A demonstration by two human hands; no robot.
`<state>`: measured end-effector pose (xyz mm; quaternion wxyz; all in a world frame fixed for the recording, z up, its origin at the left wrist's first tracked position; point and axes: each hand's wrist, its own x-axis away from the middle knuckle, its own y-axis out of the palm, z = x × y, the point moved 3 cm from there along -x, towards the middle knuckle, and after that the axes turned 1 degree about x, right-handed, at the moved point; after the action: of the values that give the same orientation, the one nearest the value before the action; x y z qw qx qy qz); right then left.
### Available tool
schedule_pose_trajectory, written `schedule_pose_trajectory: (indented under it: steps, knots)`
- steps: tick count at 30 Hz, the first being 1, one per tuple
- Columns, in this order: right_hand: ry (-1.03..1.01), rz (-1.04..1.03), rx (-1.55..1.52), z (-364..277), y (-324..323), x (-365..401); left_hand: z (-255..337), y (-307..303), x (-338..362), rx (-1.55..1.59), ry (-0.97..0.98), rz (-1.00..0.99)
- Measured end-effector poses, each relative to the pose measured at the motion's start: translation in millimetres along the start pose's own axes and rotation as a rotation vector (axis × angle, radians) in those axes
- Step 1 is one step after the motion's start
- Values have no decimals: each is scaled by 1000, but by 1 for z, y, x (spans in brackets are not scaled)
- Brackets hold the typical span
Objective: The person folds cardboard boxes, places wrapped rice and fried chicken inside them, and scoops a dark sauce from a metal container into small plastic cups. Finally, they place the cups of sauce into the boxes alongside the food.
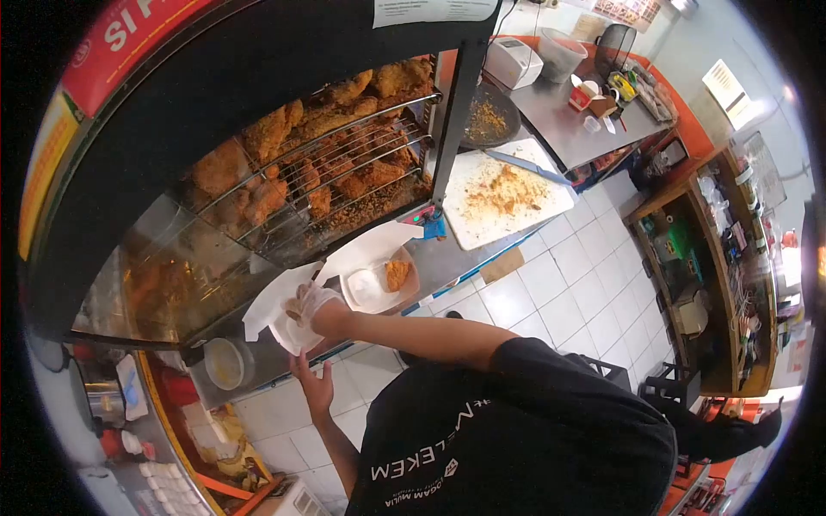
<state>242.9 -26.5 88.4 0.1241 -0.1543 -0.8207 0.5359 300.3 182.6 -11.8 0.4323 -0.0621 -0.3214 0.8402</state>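
Two hands, one crinkly white paper sheet (268,308). The right hand (311,305), in a thin clear plastic glove, is closed on the sheet in front of the glass warmer, while the bare left hand (314,385) is spread flat just under its lower edge, and I can't tell if it's touching. Just beside it there's one open box (415,291) with one crusty fried piece (397,274) and one rice mound (366,285) — plus one wire rack (344,163) with too many fried pieces to count and one crumb-covered white cutting board (465,225).
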Motion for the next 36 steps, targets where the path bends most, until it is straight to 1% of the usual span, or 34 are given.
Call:
schedule_pose_trajectory:
  steps: [1,4,5,7,8,9,10,11,12,14,15,16,18,19,20,21,23,24,26,28,29,31,32,33,34,35,36]
  knots:
    - [-29,-12,133,-2,8,-4,-6,2,-4,-2,-9,-36]
    - [-95,-45,141,3,24,10,-22,4,-7,31,-39,-26]
    - [-9,-102,220,2,32,14,-37,8,-9,153,15,-44]
    - [-51,16,307,9,54,31,-42,7,-8,-6,33,-38]
    - [-68,77,351,12,65,39,-5,-2,2,149,-52,-33]
    - [-173,97,93,23,60,40,-2,-5,4,-50,23,37]
    - [-335,140,4,29,42,61,21,-13,9,-123,28,75]
    - [-338,-117,53,25,7,70,42,-17,14,-107,27,121]
    - [-160,-60,-274,30,1,73,62,-20,15,-90,43,146]
    - [250,133,-897,60,-10,101,94,-12,10,-63,208,91]
    - [298,268,-888,77,-16,107,123,-6,5,83,226,-34]
    - [334,401,-875,88,-22,105,154,2,2,169,289,-124]
    - [438,829,-969,94,-49,105,214,20,2,323,404,-294]
    - [531,838,-1011,87,-82,110,244,29,0,347,539,-252]
    - [536,887,-1059,88,-102,117,276,36,2,437,503,-283]
    - [532,934,-1107,90,-119,123,296,45,-3,391,587,-233]
    - [475,1035,-1067,112,-123,131,333,61,-13,247,768,-119]
    - [447,1083,-1044,122,-125,135,351,68,-11,271,784,-95]
    - [442,1135,-1143,119,-149,159,375,83,-15,303,811,-133]
    - [439,1173,-1200,105,-178,186,390,98,-18,353,869,-123]
    - [384,1221,-957,101,-177,197,395,106,-21,379,891,-113]
    - [298,1275,-878,86,-169,205,395,128,-43,538,832,-235]
    - [343,1248,-703,75,-167,208,399,131,-56,613,798,-281]
    - [381,1217,-531,64,-164,211,405,139,-68,565,716,-181]
    - [370,1133,-426,54,-167,218,408,142,-78,659,615,-153]
    - [353,1054,-322,44,-169,225,402,144,-91,666,661,-51]
    - [289,923,-275,35,-179,240,400,144,-101,675,710,52]
